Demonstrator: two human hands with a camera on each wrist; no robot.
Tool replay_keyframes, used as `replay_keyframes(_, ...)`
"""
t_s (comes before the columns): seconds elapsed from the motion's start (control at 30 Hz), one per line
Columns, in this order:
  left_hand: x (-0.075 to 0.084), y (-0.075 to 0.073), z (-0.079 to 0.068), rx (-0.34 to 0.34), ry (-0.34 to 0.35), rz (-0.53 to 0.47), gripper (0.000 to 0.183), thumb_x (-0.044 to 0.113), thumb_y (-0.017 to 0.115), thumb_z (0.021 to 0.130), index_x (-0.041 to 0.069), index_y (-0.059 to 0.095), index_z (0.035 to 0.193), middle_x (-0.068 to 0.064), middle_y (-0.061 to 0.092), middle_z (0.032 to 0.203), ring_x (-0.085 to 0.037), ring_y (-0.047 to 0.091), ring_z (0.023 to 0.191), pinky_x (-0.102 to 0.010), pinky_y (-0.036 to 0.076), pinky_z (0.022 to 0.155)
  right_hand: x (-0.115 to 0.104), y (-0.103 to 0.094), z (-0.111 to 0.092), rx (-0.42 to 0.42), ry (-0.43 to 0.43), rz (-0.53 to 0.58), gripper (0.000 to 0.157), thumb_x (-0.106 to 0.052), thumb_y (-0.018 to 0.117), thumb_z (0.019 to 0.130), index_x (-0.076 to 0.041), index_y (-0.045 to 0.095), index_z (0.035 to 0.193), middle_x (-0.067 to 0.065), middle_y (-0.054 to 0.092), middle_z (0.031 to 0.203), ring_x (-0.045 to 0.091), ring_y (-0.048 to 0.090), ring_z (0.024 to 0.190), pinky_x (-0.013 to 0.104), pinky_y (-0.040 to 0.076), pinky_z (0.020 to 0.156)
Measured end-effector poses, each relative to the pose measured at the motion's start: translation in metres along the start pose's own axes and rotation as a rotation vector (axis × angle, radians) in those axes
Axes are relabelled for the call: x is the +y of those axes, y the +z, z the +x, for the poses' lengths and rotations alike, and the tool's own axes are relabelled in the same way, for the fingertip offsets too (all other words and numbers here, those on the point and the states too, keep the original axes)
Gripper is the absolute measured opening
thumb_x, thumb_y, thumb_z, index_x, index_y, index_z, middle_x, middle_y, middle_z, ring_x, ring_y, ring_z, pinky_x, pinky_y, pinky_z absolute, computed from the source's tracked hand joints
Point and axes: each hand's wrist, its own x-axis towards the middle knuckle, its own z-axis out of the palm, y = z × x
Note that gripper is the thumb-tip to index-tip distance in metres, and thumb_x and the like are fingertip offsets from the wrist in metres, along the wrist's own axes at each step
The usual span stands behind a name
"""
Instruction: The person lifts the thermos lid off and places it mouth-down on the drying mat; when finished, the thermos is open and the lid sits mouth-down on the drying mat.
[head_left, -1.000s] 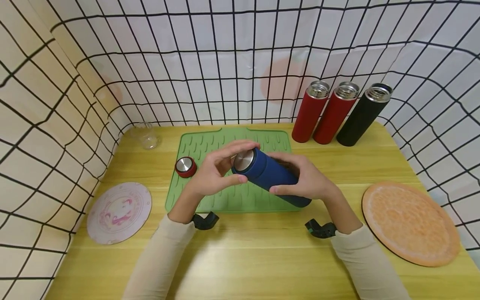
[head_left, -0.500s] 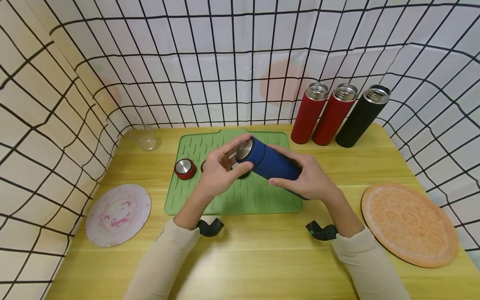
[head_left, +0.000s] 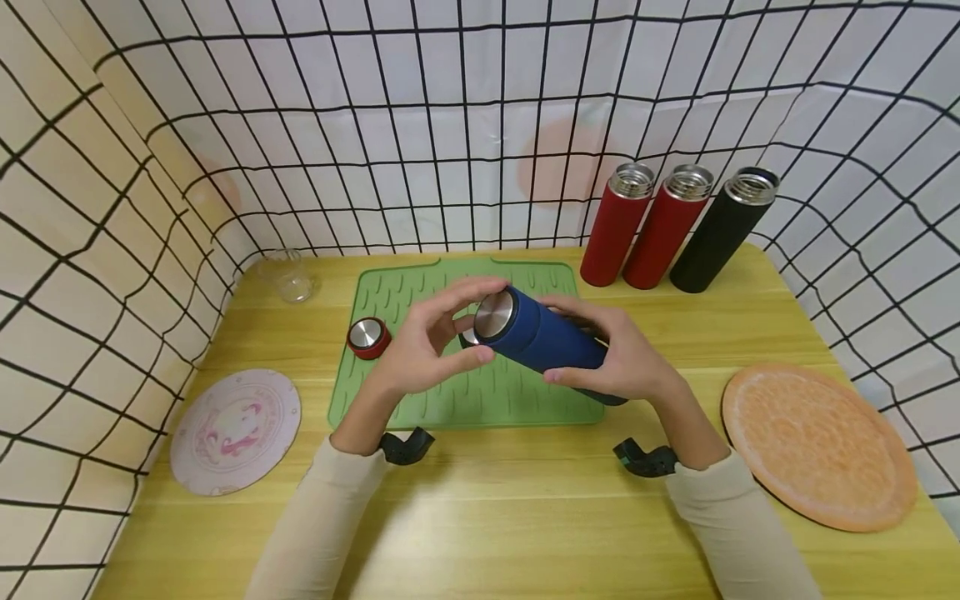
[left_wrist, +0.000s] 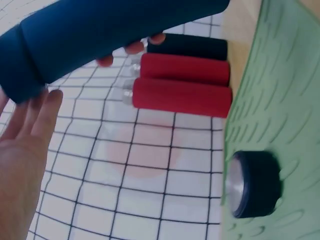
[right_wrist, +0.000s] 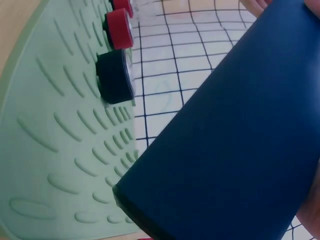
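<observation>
A blue thermos (head_left: pixel 558 342) is held tilted above the green mat, its steel-topped lid (head_left: pixel 497 315) pointing up and left. My right hand (head_left: pixel 611 350) grips the body, thumb in front and fingers behind. My left hand (head_left: pixel 431 342) is curved round the lid, with thumb below and fingertips at its upper edge. In the left wrist view, the left fingers (left_wrist: pixel 47 115) reach the lid's rim. A loose red lid (head_left: pixel 368 337) lies on the mat. A black lid (right_wrist: pixel 116 76) and another red lid (right_wrist: pixel 119 27) show in the right wrist view, largely hidden behind my left hand in the head view.
Two red thermoses (head_left: pixel 618 229) and a black one (head_left: pixel 723 233) stand lidless at the back right. The green mat (head_left: pixel 525 404) covers the middle of the table. A clear glass cup (head_left: pixel 291 279), a pink round mat (head_left: pixel 236 432) and an orange round mat (head_left: pixel 817 446) lie around it. Black-gridded walls enclose the table.
The thermos rose slightly, then dropped back a little. My left hand moved up and right round the lid, then back down and left. My right hand keeps its grip.
</observation>
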Motion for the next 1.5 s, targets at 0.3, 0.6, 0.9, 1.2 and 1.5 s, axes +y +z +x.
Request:
replay_keyframes(0.3,-0.007,0.001,-0.003,-0.033,-0.01,-0.005,0.071,0.014,0.075,0.094,-0.006,0.041,0.154,-0.02,0.041,0.16,-0.032,0.041,0.148,-0.044,0.046,0.115,0.0,0.001,0.0,0.048,-0.024,-0.01,0.079,-0.012,0.088,0.077,-0.025,0.056,0.148,0.004,0.066,0.135,0.023,0.062,0.117,0.045,0.056,0.096)
replay_keyframes(0.6,-0.022,0.009,-0.003,0.257,-0.196,0.083,0.077,0.04,0.084,0.086,0.012,0.05,0.149,-0.007,0.053,0.151,-0.02,0.053,0.138,-0.038,0.05,0.111,-0.001,0.006,0.007,0.204,-0.105,-0.327,0.08,-0.028,0.092,0.075,-0.025,0.057,0.147,0.006,0.066,0.139,0.027,0.064,0.115,0.05,0.058,0.091)
replay_keyframes(0.9,-0.017,0.0,-0.002,0.035,-0.095,-0.016,0.069,0.006,0.079,0.09,0.002,0.047,0.151,-0.01,0.047,0.157,-0.029,0.044,0.144,-0.046,0.046,0.115,-0.001,0.004,0.005,0.159,-0.085,-0.21,0.076,-0.021,0.092,0.074,-0.025,0.061,0.143,0.005,0.068,0.133,0.024,0.064,0.111,0.047,0.058,0.087)
replay_keyframes(1.2,-0.023,0.001,-0.002,0.098,-0.204,0.092,0.077,0.026,0.083,0.088,0.017,0.044,0.154,-0.001,0.044,0.158,-0.021,0.046,0.144,-0.046,0.046,0.115,0.003,0.003,0.005,0.166,-0.071,-0.31,0.078,-0.028,0.092,0.076,-0.028,0.058,0.146,0.005,0.066,0.138,0.027,0.063,0.115,0.049,0.057,0.089)
replay_keyframes(1.5,-0.024,0.0,-0.002,0.1,-0.184,0.017,0.066,0.012,0.081,0.09,0.012,0.05,0.148,-0.006,0.049,0.152,-0.026,0.052,0.136,-0.04,0.05,0.11,0.004,0.001,0.005,0.155,-0.081,-0.284,0.078,-0.027,0.092,0.076,-0.03,0.057,0.146,0.003,0.066,0.138,0.025,0.062,0.115,0.048,0.057,0.089)
